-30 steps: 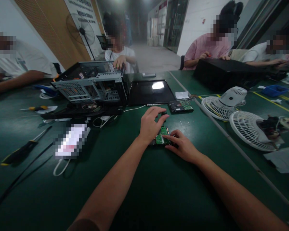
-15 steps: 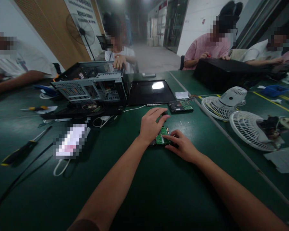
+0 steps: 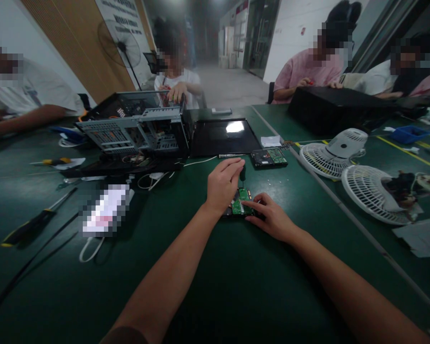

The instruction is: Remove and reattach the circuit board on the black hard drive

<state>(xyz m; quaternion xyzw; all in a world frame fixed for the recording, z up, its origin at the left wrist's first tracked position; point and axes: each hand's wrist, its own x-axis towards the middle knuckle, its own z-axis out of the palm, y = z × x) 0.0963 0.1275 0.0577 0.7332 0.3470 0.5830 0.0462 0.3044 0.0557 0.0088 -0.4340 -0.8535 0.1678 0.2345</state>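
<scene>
My left hand (image 3: 222,185) is closed around the top of a small dark screwdriver (image 3: 242,176), which stands upright with its tip on a hard drive's green circuit board (image 3: 240,206). That drive lies on the green table in front of me. From the right, my right hand (image 3: 270,217) rests its fingertips on the board and on the drive's near edge, thumb and index finger apart. A second hard drive (image 3: 268,158) lies farther back, and several tiny bits are scattered between it and my right hand.
An opened computer case (image 3: 139,131) stands at the back left beside a black panel (image 3: 225,137). Two white fan parts (image 3: 324,157) lie right. A phone (image 3: 106,210) and a yellow-black screwdriver (image 3: 39,220) lie left. Several people sit around the table.
My left hand's fingers have come together around the screwdriver's top, and its shaft now shows upright over the board. My right hand has stayed in place.
</scene>
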